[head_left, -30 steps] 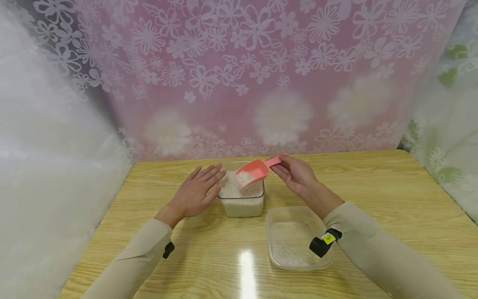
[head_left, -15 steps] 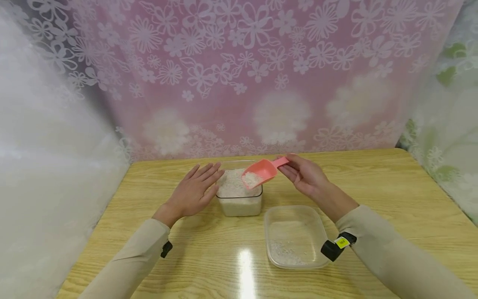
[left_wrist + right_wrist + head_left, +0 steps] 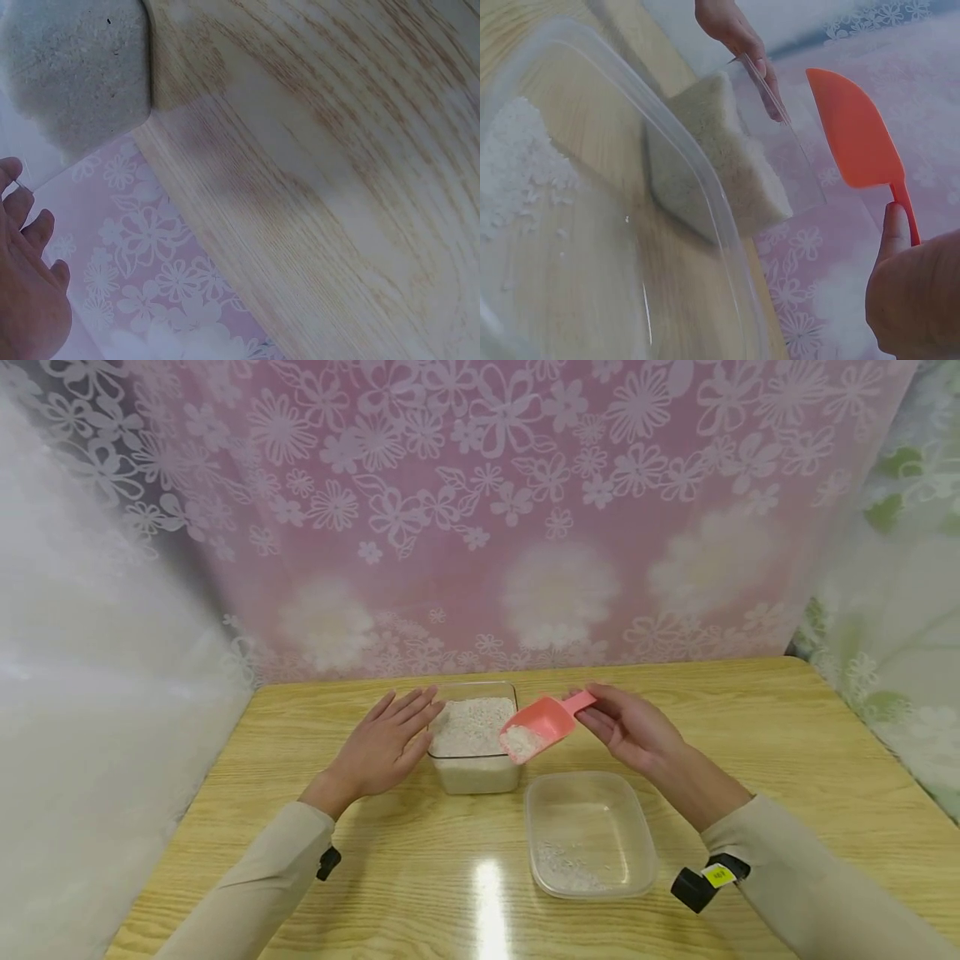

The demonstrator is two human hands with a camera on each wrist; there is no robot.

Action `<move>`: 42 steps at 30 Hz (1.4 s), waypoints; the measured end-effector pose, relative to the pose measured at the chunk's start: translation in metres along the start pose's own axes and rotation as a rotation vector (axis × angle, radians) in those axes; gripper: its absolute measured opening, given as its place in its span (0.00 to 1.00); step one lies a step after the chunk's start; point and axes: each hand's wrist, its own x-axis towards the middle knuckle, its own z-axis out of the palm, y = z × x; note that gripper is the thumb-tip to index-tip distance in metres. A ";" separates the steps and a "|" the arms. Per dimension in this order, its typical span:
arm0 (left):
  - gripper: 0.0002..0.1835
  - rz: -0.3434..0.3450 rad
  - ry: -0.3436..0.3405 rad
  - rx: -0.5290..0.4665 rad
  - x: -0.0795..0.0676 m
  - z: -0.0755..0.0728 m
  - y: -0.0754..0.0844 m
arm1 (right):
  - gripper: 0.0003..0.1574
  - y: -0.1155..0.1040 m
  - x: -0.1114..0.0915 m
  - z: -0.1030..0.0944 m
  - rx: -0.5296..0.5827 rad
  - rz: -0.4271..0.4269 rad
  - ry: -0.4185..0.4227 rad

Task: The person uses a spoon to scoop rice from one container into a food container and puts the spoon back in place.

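Note:
A pink scoop carrying white rice tilts above the right rim of a clear container filled with rice. My right hand grips its handle, with the thumb along it in the right wrist view. My left hand rests against the container's left rim, fingers straight and spread. In the left wrist view, part of the left hand shows beside the rice-filled container. In front and to the right sits a second clear plastic container with a little rice at its bottom left.
Both containers stand on a wood-grain table. A pink flowered curtain hangs behind the table's back edge, and a pale sheet hangs on the left. Each wrist wears a black camera strap.
The scoop of rice has moved right and slightly toward me, from above the middle of the rice-filled container to its right rim. The left hand stays at the container's left side.

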 end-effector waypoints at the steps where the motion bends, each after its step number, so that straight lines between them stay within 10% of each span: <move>1: 0.29 -0.001 -0.003 0.000 0.000 0.000 0.000 | 0.13 0.000 -0.003 -0.002 0.000 0.002 -0.010; 20: 0.28 -0.014 -0.013 -0.020 0.002 -0.001 0.000 | 0.16 0.001 -0.033 -0.059 -0.035 0.027 -0.065; 42: 0.28 -0.032 -0.017 -0.053 -0.002 0.001 0.000 | 0.09 0.018 -0.038 -0.059 -0.287 -0.085 -0.002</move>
